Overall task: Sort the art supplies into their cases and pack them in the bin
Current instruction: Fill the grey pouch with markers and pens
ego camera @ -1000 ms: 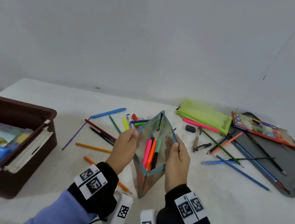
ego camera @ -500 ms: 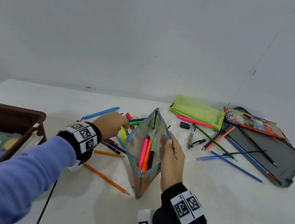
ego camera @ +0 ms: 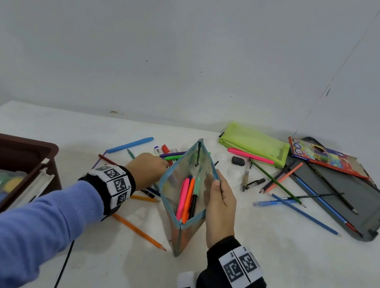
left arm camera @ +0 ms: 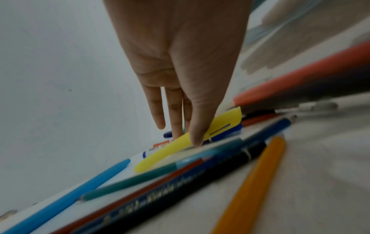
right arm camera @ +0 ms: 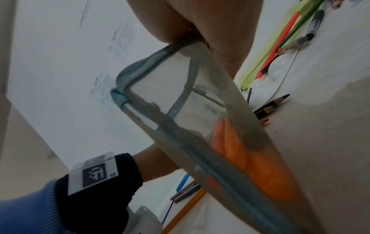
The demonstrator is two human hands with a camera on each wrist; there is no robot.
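plain grey wall (ego camera: 196, 49), white table (ego camera: 289, 263)

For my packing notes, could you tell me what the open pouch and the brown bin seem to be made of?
Pouch: likely soft clear plastic with blue fabric edging; the markers show through its wall. Bin: probably rigid moulded plastic, smooth and dull brown.
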